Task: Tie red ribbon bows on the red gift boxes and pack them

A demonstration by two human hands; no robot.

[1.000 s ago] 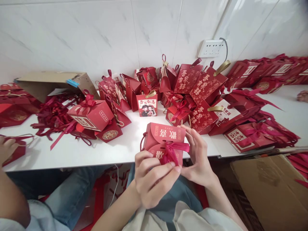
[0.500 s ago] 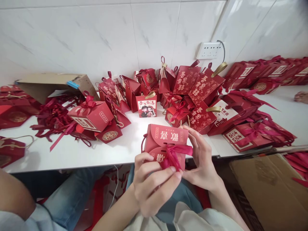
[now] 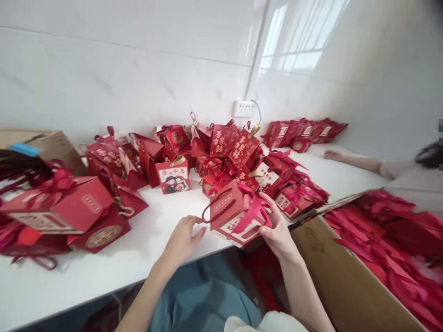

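A red gift box (image 3: 226,210) with a pink ribbon bow and a dark red cord handle is tilted above the front edge of the white table. My right hand (image 3: 277,228) grips its right side, thumb at the front and fingers behind. Just left of the box is my left hand (image 3: 185,237), its thumb apart from the fingers and nothing held, the fingertips close to the cord handle. Behind the box stands a small box with a cartoon couple (image 3: 175,177).
Red boxes (image 3: 224,140) are heaped along the wall on the white table (image 3: 155,221). A large ribboned box (image 3: 83,203) lies at left. At right, an open carton (image 3: 321,258) holds red boxes. Another person's arm (image 3: 360,161) rests on the far right of the table.
The view has turned right. My left hand has let go of the ribbon and moved left of the box. The box has turned and tilted in my right hand.
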